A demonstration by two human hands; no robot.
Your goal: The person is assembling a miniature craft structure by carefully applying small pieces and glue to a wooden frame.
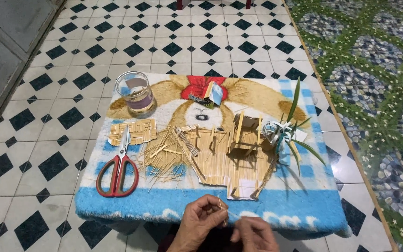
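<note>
Red scissors (117,171) lie at mat's (173,205) left edge, w/ loose sticks (164,158) beside them. Left hand (200,223) pinches a thin stick (221,208) upright at mat's near edge, fingers clamped on it. Right hand (253,232) just beside, fingertips closed near stick's base; can't tell if touching.

A single head-worn camera looks steeply down and forward from fairly near, over the hands at the bottom edge, onto a blue mat (131,205) on tiled floor (33,154).

Left hand (200,220) raised at bottom centre, fingers curled, thumb and forefinger pinched together. Right hand (253,233) lower, just beside it, fingers bent inward, knuckles up. Forearms mostly out of view.
</note>
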